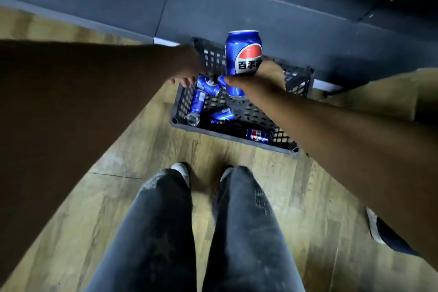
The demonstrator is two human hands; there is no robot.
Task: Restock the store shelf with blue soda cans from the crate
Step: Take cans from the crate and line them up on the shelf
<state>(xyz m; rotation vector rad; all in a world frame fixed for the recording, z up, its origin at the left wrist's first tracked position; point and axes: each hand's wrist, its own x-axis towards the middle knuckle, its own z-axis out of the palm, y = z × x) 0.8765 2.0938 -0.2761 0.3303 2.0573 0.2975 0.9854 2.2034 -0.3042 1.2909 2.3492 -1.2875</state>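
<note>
At frame centre my right hand (257, 80) wraps an upright blue aluminium soda can (242, 59), ready for shelving; my left hand (189, 71) reaches into the black lattice crate (301, 78), its grip hidden.

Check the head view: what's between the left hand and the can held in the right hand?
Head view: two blue cans lying in the black crate sit in the gap between the left hand and the upright can gripped by the right hand.
</note>
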